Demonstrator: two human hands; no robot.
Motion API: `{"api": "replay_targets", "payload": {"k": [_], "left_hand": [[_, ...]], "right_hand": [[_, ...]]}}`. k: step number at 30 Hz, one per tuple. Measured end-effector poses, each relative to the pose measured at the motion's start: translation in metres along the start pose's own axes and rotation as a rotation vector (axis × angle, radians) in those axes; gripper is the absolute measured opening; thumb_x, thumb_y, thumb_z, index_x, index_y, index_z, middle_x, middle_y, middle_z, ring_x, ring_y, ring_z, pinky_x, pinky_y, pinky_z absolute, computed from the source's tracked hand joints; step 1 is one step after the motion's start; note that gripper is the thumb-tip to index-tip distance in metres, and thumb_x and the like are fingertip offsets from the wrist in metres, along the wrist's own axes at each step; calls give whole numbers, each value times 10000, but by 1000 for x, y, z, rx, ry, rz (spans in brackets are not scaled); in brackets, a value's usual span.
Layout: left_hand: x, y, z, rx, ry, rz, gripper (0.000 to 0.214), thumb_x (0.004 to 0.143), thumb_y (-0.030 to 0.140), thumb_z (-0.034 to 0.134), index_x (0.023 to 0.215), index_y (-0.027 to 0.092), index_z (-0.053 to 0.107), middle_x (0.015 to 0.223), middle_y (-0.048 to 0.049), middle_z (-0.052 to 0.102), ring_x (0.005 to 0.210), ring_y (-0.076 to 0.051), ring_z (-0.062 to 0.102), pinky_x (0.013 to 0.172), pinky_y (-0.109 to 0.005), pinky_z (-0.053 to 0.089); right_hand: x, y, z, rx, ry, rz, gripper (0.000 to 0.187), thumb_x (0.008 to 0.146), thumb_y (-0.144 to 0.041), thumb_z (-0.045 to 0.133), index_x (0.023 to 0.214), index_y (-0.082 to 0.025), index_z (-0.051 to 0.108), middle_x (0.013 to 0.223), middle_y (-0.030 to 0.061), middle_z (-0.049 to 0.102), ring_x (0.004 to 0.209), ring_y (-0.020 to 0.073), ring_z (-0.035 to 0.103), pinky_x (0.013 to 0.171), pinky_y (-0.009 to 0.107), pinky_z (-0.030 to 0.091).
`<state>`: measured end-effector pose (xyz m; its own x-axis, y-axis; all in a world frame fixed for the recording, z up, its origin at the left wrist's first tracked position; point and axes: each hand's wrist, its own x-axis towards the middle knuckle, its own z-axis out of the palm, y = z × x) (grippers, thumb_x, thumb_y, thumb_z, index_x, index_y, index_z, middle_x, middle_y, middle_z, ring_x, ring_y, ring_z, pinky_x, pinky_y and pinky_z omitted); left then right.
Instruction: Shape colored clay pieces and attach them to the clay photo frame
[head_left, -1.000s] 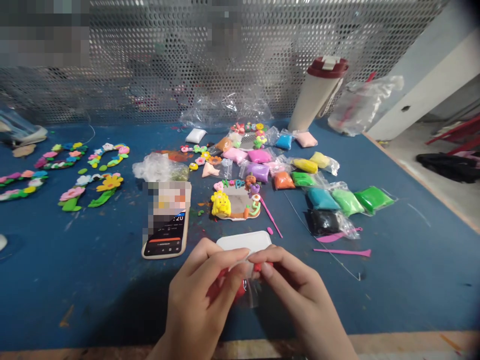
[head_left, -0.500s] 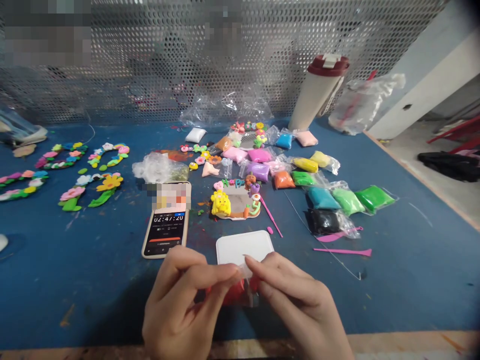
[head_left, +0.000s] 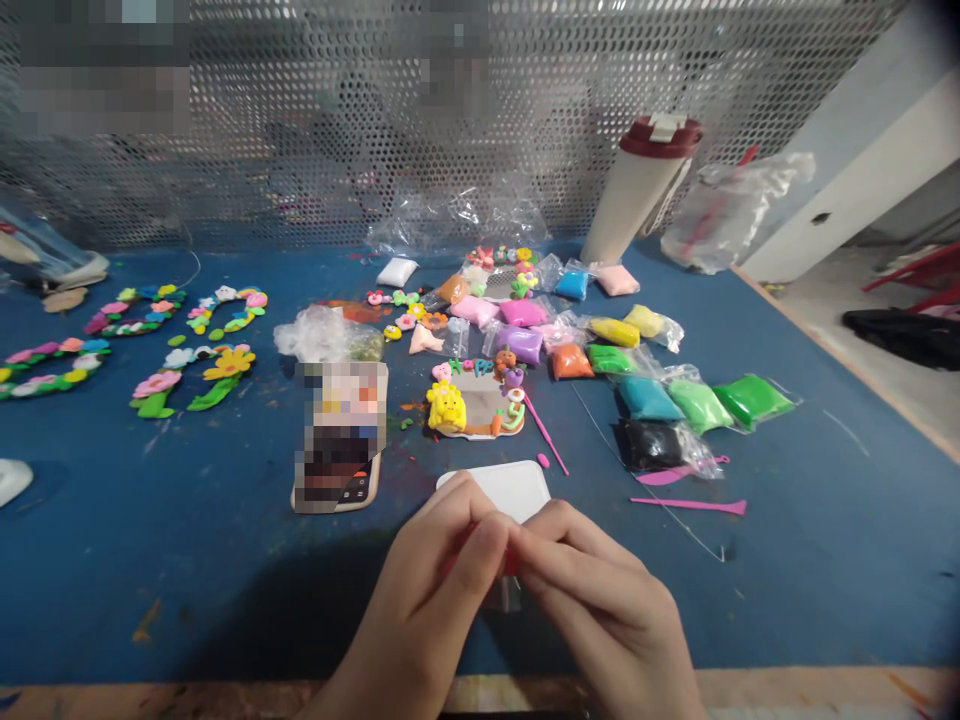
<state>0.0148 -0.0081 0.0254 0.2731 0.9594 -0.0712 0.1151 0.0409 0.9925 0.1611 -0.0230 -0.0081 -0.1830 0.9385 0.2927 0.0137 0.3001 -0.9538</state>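
Note:
My left hand (head_left: 442, 580) and my right hand (head_left: 611, 585) meet at the fingertips, low in the middle of the view. Both are closed on a small clear bag of red clay (head_left: 508, 590), most of it covered by my fingers. A white board with rounded corners (head_left: 506, 485) lies on the table just beyond, partly behind my hands. Farther back is a small frame (head_left: 480, 433) decorated with clay figures, among them a yellow one. A pink modelling tool (head_left: 547, 435) and a small pink clay piece (head_left: 543, 460) lie beside it.
Bags of coloured clay (head_left: 649, 397) spread across the right and centre. More pink tools (head_left: 690, 506) lie near a black bag. A phone (head_left: 341, 435) is left of centre, with clay wreaths (head_left: 195, 385) farther left. A tall cup (head_left: 637, 190) stands at the back.
My left hand has turned and moved right, its fingers now folded over the red clay bag against my right fingertips. Less of the bag shows. The phone screen looks different.

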Motion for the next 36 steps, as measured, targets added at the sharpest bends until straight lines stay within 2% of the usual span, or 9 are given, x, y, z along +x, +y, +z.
{"api": "replay_targets", "payload": {"k": [7,14,17,22,30,36], "left_hand": [[-1,-5,4,-201,-32,-7,305,978,349,420,710,207,458,705,25,413,656,-127,392,591,-235,349],[-5,-12,1,-427,-83,-171,312,947,435,472,725,218,450,724,17,408,688,-139,378,636,-237,362],[-3,-8,-1,-443,-109,-233,319,943,433,477,719,209,439,730,17,385,693,-135,364,647,-233,360],[-2,-5,-2,-425,-125,-260,318,935,439,484,723,206,445,737,13,387,702,-135,370,658,-240,367],[-9,-2,-1,-399,-79,-282,297,926,445,495,725,227,473,733,-1,439,723,-162,449,695,-286,424],[-10,2,5,-420,-22,-279,284,902,471,523,753,229,517,773,-14,506,762,-173,490,729,-299,461]], "right_hand": [[1,-2,3,208,-55,210,240,924,-266,558,1051,-373,731,730,-3,584,703,128,563,642,243,472],[0,-1,6,232,-46,249,233,924,-276,558,1048,-365,734,727,0,565,705,131,548,644,247,455],[0,1,5,245,-43,228,261,925,-251,558,1090,-380,713,740,-2,576,722,127,560,656,242,461],[1,0,5,202,-35,170,277,930,-237,546,1100,-382,709,724,-4,579,693,122,565,632,235,475],[2,-6,2,-58,30,-80,474,904,-89,531,1245,-412,600,798,-1,619,696,115,608,625,225,519],[-3,-2,0,-222,6,-115,555,889,-48,497,1322,-394,532,823,13,608,707,119,616,621,219,522]]}}
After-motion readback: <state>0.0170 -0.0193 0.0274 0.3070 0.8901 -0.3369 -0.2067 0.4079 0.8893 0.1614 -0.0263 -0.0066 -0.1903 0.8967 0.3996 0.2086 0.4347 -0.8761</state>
